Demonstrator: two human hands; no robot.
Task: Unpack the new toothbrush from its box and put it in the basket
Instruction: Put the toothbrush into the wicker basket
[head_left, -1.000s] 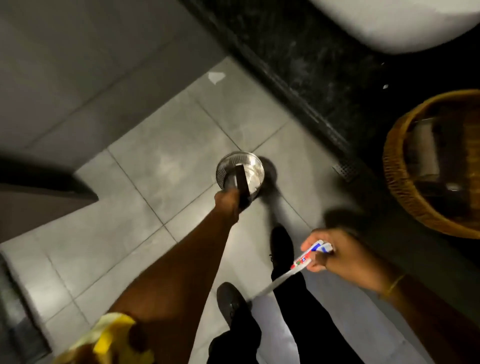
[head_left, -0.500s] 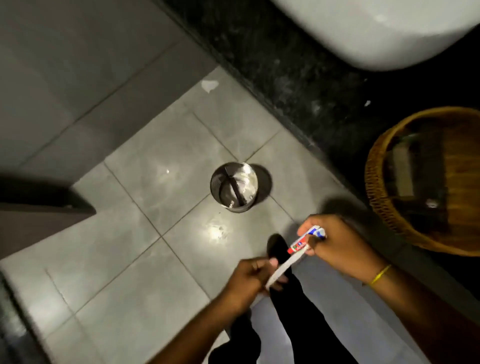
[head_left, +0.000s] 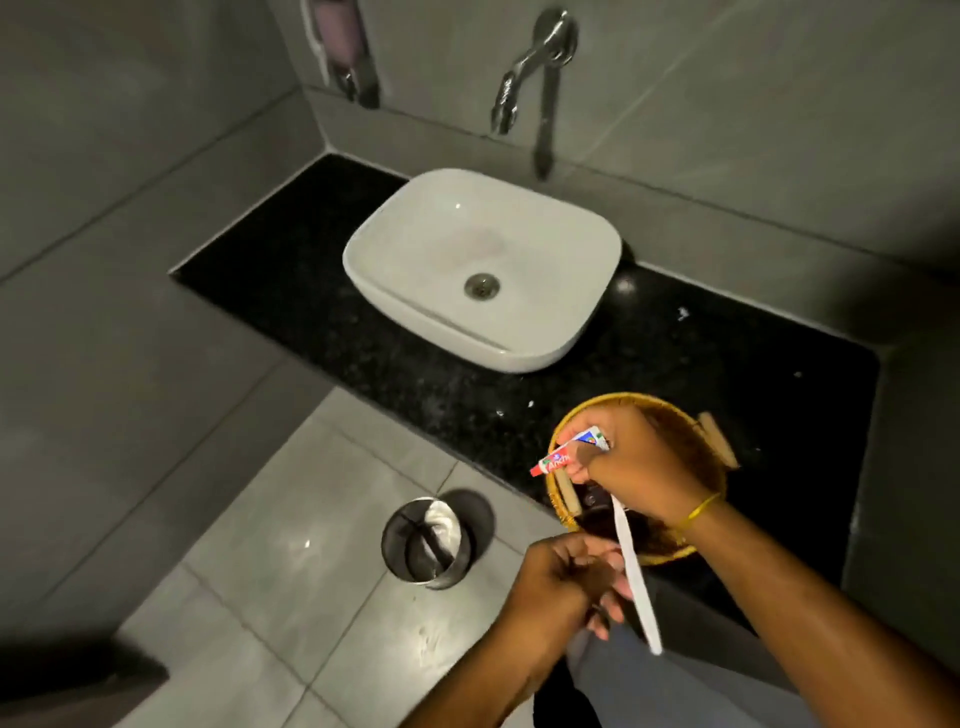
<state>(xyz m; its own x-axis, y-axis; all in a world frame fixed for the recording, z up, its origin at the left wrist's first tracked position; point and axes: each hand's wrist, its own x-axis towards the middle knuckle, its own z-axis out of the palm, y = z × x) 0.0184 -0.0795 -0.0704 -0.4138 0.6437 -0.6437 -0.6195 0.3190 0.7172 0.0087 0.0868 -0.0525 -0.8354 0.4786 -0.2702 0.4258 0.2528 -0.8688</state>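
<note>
While right hand (head_left: 631, 470) grips slim white toothbrush (head_left: 635, 571) over round wicker basket (head_left: 558, 499), left hand (head_left: 563, 582) curls.

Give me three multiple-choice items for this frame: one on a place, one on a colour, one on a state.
1. Where is the round woven basket?
A. on the black counter
B. on the floor
C. in the basin

2. What colour is the rounded ceramic basin?
A. black
B. white
C. yellow

3. The right hand is:
A. empty
B. on the tap
C. gripping the white toothbrush and a small tube

Answers: A, its rim sits on the dark stone; B, pale against it; C, fingers close around both.
</note>
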